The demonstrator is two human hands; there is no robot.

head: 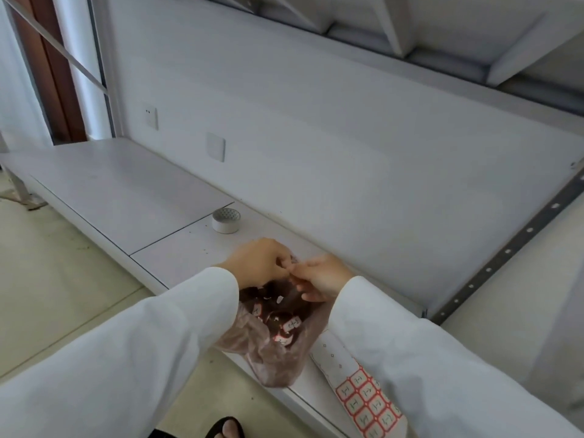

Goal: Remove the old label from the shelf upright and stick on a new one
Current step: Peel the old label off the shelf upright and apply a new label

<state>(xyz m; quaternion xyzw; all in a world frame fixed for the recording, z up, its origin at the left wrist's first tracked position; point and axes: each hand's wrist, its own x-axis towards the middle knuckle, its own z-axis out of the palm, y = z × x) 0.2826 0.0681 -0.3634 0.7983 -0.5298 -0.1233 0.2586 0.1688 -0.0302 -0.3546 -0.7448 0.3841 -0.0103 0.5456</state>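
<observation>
1. Both hands meet fingertip to fingertip above the mouth of a bag: the left hand (262, 259) has its fingers curled and pressed together, the right hand (322, 278) has thumb and forefinger closed toward it. They seem to pinch something small between them, probably a peeled label, but it is too small to make out.
2. Directly under the hands lies a thin reddish plastic bag (271, 346), crumpled and open, on the front edge of the low white shelf board (126, 191). Inside it are small white labels with handwritten marks, stuck among dark folds; I judge these to be discarded ones.
3. Just beside the bag, partly under the right sleeve, lies a label sheet (363, 396): its near end carries red-bordered handwritten labels, its far end is bare backing where labels are gone.
4. Farther back on the board stands a white tape roll (226, 220), apart from the bag.
5. The perforated shelf upright (505, 252) runs diagonally at the right, well apart from both hands. No label shows on the visible stretch.
6. Progress, as a judgement: the hands are busy at the bag, so this looks like disposal of an old label; sticking a new one on the upright is not yet done.
</observation>
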